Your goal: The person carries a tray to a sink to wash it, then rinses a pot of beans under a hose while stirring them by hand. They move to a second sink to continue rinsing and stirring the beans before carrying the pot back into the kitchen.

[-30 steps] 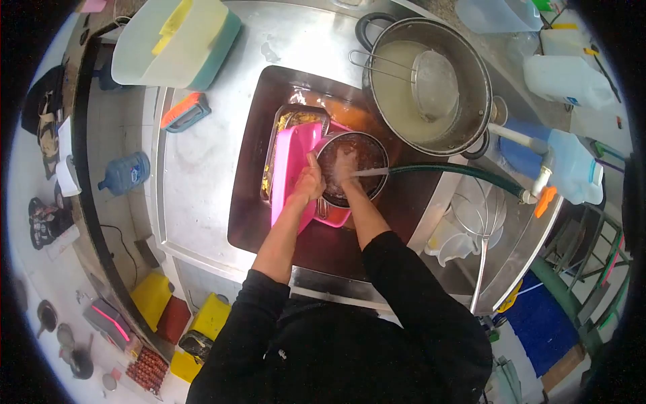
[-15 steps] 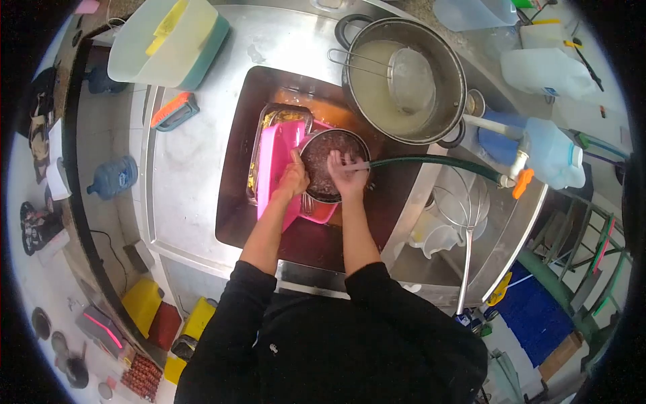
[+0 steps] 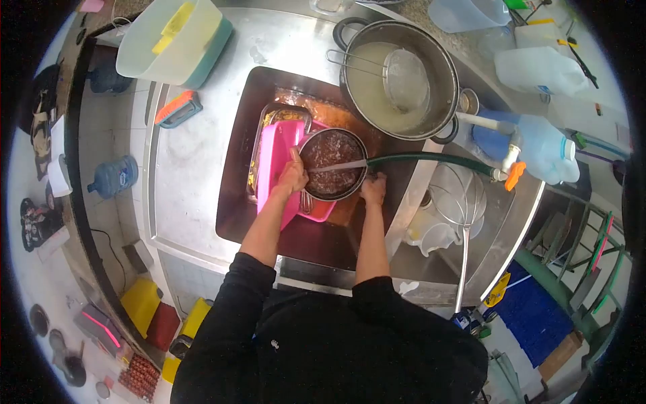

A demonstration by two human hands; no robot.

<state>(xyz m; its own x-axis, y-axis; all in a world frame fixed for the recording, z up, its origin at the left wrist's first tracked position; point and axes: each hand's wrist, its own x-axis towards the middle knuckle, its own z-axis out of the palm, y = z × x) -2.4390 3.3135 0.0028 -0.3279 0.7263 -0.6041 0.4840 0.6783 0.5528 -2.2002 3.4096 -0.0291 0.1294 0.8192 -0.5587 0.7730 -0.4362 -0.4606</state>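
- Left hand (image 3: 293, 177): at the pot's near-left rim, beside the pink tub (image 3: 270, 158); exact hold cannot be told
- Right hand (image 3: 373, 189): fingers curled at the pot's opposite side; grasp on the wall cannot be confirmed
- Pot (image 3: 336, 129): between both hands, water inside
- Green hose (image 3: 431, 158): beyond the right hand, discharging into the pot

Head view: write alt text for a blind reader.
A person's left hand and right hand flank a pot in a dark sink as a green hose runs water into it. A pink container sits beside it; a larger pot holding a strainer and cloudy liquid stands at the sink's edge.
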